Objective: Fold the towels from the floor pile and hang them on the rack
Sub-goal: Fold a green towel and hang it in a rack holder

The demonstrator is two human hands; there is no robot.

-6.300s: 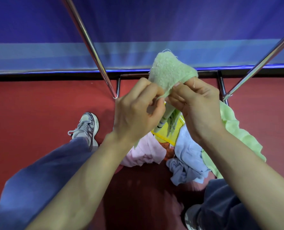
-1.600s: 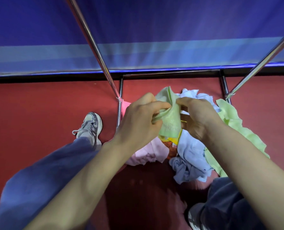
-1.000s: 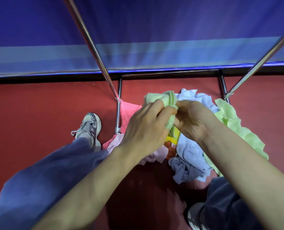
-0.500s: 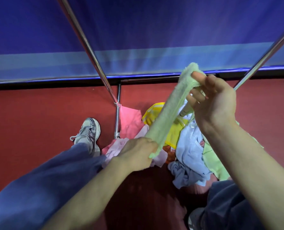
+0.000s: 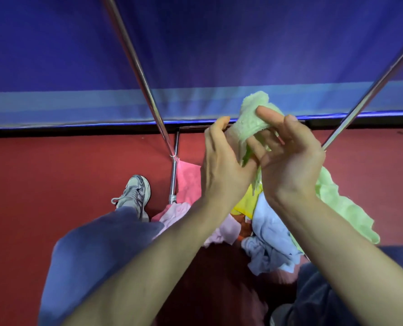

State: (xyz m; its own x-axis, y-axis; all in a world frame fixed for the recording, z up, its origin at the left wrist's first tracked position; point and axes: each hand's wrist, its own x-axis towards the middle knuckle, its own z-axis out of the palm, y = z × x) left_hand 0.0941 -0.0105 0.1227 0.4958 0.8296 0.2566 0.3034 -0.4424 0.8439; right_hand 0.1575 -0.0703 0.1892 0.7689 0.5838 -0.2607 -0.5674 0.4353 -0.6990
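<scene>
One pale green towel point(image 5: 254, 116), bunched, is held above the floor pile point(image 5: 268, 234). The left hand point(image 5: 221, 168) and right hand point(image 5: 290, 163) are close together, both gripping it, apparently gathering its edges for a fold. The rack point(image 5: 137, 67) has steel poles rising on either side.

Pale green towel point(image 5: 254, 115), pink towel point(image 5: 188, 182), light-blue towel point(image 5: 270, 234), red floor point(image 5: 54, 184).

Blue trousers point(image 5: 97, 250), grey laced sneaker point(image 5: 134, 194)

Pale-green towel point(image 5: 252, 114) bunched (fuzzy) above pile point(image 5: 270, 234).
</scene>
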